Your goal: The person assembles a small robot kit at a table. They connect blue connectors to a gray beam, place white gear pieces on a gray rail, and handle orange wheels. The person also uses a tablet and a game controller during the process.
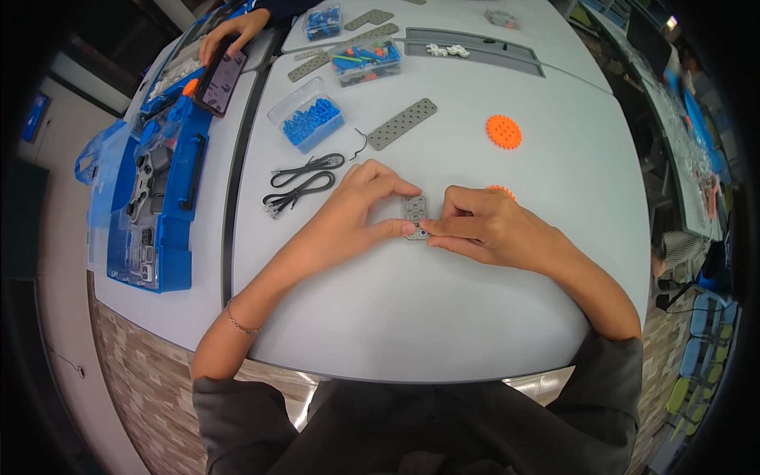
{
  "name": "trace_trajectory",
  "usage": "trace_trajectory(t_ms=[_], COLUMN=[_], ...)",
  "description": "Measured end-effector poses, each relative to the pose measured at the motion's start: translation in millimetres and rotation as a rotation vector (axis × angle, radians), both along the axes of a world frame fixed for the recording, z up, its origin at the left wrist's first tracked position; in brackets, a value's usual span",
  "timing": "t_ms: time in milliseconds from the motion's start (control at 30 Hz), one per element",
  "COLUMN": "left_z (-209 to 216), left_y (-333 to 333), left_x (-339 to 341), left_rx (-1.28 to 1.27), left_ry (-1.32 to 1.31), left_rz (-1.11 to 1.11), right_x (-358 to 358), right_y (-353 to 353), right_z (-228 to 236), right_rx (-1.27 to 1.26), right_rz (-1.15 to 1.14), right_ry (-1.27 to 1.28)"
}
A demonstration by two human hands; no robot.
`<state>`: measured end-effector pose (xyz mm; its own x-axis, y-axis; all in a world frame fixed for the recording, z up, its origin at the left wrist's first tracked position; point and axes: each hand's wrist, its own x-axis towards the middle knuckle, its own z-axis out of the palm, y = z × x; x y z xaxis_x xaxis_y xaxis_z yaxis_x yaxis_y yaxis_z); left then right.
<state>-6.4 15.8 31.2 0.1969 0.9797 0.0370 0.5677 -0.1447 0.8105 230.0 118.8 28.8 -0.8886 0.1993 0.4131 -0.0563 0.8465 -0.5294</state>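
A short grey perforated plate (416, 208) lies on the table in front of me. My left hand (348, 210) grips it, index finger at its far end and thumb at its near left side. My right hand (491, 226) is closed in a pinch at the plate's near right corner. A tiny dark blue spot shows by those fingertips, but what they hold is hidden. Just behind the right hand, an orange gear (502, 190) is mostly covered. A second orange gear (503, 132) lies farther off, and a longer grey perforated plate (404, 124) rests beyond my left hand.
Left of centre are a clear box of blue pins (311, 125) and coiled black cables (303, 187). Farther back stands a box of mixed parts (366, 62). A blue case (170, 237) with a controller sits at left. Another person's hand (233, 36) holds a phone (219, 79).
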Motion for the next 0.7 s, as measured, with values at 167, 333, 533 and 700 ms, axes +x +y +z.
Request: trace_trajectory(t_ms=[167,333,533,700], left_z=[-2,1,6,0], left_y=[1,1,3,-1], left_x=[3,2,-11,-6], left_rx=[0.044,0.028,-0.124,0.072], left_ry=[0.097,0.106,-0.095,0.056], left_rz=[-0.031,-0.055,-0.070,-0.094], right_x=[-1,1,3,-5], right_y=[-5,-8,-6,1], right_z=[-3,-2,-1,13], right_rx=[0.011,0.015,-0.118,-0.300], right_rz=[0.003,0.018,-0.019,-0.050], right_ry=[0.003,-0.038,-0.079,-0.145])
